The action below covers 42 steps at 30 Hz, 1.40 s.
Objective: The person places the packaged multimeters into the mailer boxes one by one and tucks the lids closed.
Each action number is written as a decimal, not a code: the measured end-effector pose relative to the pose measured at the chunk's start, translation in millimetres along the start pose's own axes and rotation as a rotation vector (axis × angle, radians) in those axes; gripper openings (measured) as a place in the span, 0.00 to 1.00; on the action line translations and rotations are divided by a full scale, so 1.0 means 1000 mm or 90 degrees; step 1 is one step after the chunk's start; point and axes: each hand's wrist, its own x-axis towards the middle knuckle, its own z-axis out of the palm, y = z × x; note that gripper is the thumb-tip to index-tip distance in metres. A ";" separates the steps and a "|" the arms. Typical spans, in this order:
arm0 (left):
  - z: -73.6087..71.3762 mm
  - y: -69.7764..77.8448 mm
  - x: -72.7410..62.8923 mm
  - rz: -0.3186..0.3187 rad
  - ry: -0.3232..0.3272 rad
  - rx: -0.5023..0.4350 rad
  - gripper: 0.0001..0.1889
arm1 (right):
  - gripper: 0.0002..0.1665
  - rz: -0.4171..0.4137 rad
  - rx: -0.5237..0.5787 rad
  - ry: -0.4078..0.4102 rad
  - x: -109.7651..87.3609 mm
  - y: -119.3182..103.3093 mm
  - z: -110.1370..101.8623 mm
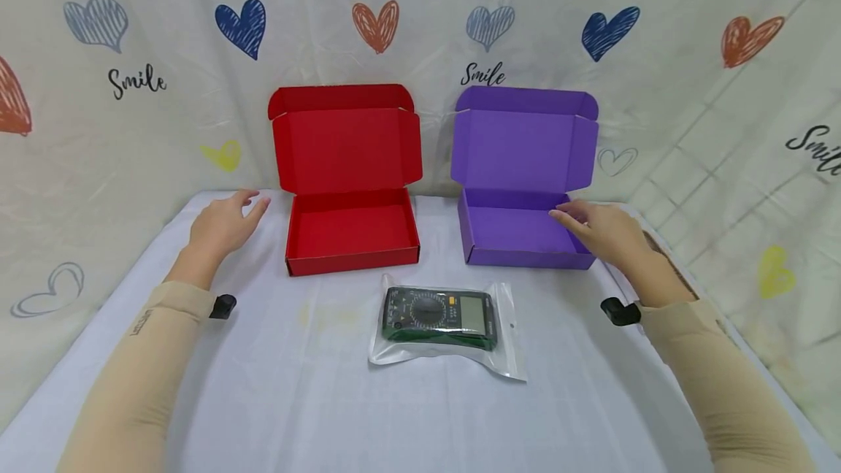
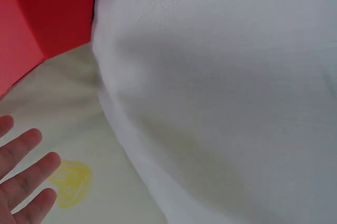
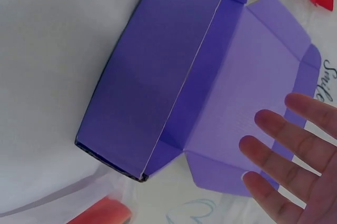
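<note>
My left hand [image 1: 222, 223] hovers left of the red box [image 1: 355, 261], fingers loosely extended and holding nothing. In the left wrist view its spread fingers [image 2: 29, 182] show at the lower left, below the red cardboard. My right hand [image 1: 604, 231] is over the right side of the purple box [image 1: 525, 258], with nothing in its grasp. The right wrist view shows its fingers [image 3: 284, 155] spread in front of the raised purple lid [image 3: 237, 108]. Both boxes stand with lids up and bare insides. A dark multimeter [image 1: 440, 316] in a clear plastic bag [image 1: 509, 341] lies in front of them.
A white cloth covers the table [image 1: 315, 407]. Behind it hangs a pale curtain [image 1: 434, 57] printed with hearts and the word Smile. Something flat with a brown edge [image 1: 670, 261] lies at the table's right side, partly behind the right forearm.
</note>
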 end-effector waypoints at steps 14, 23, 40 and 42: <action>0.006 0.009 -0.011 0.063 0.024 -0.017 0.34 | 0.35 -0.062 0.036 -0.020 -0.016 -0.027 0.007; 0.008 0.018 -0.014 0.076 -0.012 -0.007 0.33 | 0.29 -0.107 0.068 -0.036 -0.023 -0.046 0.014; 0.020 0.020 -0.021 0.109 -0.039 0.012 0.36 | 0.27 -0.185 0.077 -0.072 -0.027 -0.079 0.034; 0.022 0.020 -0.021 0.108 -0.040 0.014 0.36 | 0.27 -0.196 0.082 -0.081 -0.028 -0.084 0.038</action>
